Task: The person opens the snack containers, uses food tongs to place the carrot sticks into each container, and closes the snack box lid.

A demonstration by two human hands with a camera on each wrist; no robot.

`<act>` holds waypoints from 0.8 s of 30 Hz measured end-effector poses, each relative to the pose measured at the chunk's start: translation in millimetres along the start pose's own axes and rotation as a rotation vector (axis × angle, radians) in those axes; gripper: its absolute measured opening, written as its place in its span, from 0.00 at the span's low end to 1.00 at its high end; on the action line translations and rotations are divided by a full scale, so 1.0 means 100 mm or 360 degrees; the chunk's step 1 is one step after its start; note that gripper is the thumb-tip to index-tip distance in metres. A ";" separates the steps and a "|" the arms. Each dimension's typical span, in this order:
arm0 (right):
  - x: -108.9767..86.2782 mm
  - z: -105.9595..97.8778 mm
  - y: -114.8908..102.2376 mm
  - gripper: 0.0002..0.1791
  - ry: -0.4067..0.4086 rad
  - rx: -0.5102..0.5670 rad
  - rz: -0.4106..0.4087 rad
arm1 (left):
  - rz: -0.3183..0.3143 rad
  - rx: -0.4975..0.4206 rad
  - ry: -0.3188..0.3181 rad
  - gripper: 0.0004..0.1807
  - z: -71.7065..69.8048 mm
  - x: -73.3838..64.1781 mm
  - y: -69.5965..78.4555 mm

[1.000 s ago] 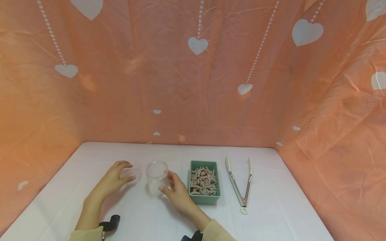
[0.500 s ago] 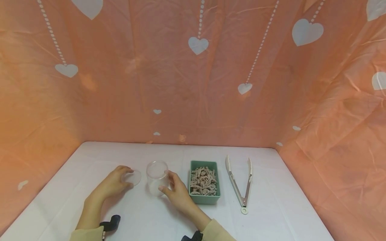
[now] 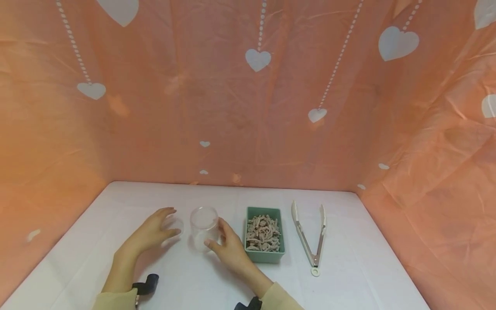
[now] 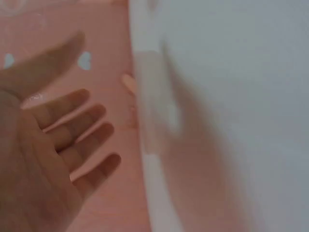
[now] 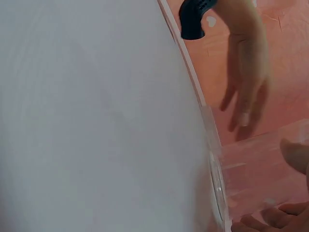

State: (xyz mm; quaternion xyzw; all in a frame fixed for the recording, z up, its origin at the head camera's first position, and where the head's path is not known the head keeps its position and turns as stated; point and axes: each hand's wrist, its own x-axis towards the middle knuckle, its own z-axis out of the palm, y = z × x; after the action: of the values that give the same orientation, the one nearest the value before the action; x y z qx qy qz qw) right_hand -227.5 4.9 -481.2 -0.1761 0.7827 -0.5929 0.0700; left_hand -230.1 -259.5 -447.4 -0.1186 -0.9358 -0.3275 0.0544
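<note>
Orange heart-print cloth (image 3: 224,99) backs the white tabletop (image 3: 356,249), and the right hand (image 3: 229,249) holds the clear jar (image 3: 201,234) upright, near a green box (image 3: 265,257) of strips; left hand (image 3: 155,230), fingers spread wide, at a clear disc (image 3: 177,224); tongs (image 3: 304,241) lie rightmost!

One rectangular, open-topped green box (image 3: 265,257), filled with a heap of thin, curled greyish-brown strips (image 3: 263,234). One pair of metal tongs (image 3: 315,259) with cream tips and a cream end ring, lying spread just to the right of the box, tips toward the backdrop. One white-covered table (image 3: 360,258). One creased orange-pink sheet backdrop (image 3: 228,112), printed with white hearts (image 3: 398,43) of several sizes, some hanging from strings of white dots (image 3: 261,26).
</note>
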 end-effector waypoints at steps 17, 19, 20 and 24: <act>-0.10 -0.32 -0.46 0.46 0.0121 0.0003 -0.0260 | 0.0232 -0.0342 0.0027 0.48 0.00 0.05 0.52; -0.12 -0.42 -0.53 0.46 0.0173 -0.0005 -0.0318 | 0.0256 -0.0352 0.0063 0.47 0.07 0.08 0.53; -0.14 -0.47 -0.56 0.46 0.0200 -0.0001 -0.0345 | 0.0262 -0.0354 0.0081 0.47 0.11 0.10 0.53; -0.23 -0.69 -0.63 0.46 0.0316 -0.0009 -0.0436 | 0.0290 -0.0369 0.0141 0.45 0.19 0.15 0.53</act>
State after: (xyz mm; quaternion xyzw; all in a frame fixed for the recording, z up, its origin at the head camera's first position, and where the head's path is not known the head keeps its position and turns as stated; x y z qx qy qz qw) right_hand -216.6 60.9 -403.4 -0.2220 0.7561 -0.6091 -0.0897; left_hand -231.5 -204.7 -427.8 -0.1940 -0.8738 -0.4319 0.1111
